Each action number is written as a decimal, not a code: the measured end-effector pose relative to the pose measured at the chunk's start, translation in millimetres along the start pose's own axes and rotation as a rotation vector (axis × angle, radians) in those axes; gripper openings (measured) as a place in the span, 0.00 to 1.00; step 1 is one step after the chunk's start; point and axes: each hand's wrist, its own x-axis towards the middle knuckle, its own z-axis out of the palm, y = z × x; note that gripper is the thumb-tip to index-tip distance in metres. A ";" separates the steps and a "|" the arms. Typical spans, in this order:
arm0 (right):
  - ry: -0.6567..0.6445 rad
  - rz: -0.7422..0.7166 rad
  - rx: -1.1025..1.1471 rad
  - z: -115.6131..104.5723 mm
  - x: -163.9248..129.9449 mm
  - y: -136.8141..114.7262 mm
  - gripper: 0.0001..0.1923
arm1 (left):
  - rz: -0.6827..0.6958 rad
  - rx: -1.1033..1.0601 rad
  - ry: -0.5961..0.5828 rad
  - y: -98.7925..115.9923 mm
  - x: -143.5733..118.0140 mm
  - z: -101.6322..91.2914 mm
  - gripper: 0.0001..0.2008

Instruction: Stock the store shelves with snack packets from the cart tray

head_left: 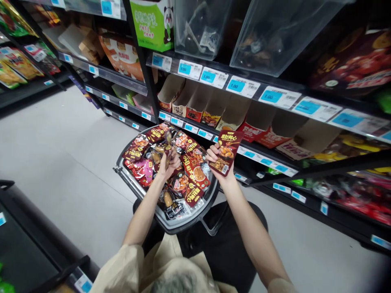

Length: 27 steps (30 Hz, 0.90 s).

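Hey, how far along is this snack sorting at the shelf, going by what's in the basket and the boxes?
Done: little shows; the cardboard display boxes on the shelf look mostly empty. In hand: the right hand holds up a dark red snack packet near those boxes, and the left hand has a grip on a small packet over the basket. Left: the basket is heaped with packets.

The single head-worn camera looks steeply down and forward from above the person's own beige-clad shoulders onto a dark grey plastic shopping basket (171, 221) heaped with snack packets, close below the lens. To the right of the basket and above it run black metal store shelves (275, 160); to its left lies pale grey floor (61, 162).
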 end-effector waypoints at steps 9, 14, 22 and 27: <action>0.133 -0.083 -0.290 -3.7 22.9 13.6 0.12 | 0.465 0.503 0.274 -15.5 15.9 -9.5 0.19; 0.116 -0.125 -0.413 -7.2 23.4 25.0 0.16 | 0.482 0.586 0.229 -14.0 14.5 -12.4 0.16; 0.177 -0.098 -0.588 -17.6 26.1 38.5 0.21 | 0.399 0.629 0.082 -24.6 9.0 -5.1 0.18; 0.178 0.013 -0.533 -9.2 19.7 42.1 0.22 | 0.246 0.487 -0.054 -28.9 7.6 -2.4 0.21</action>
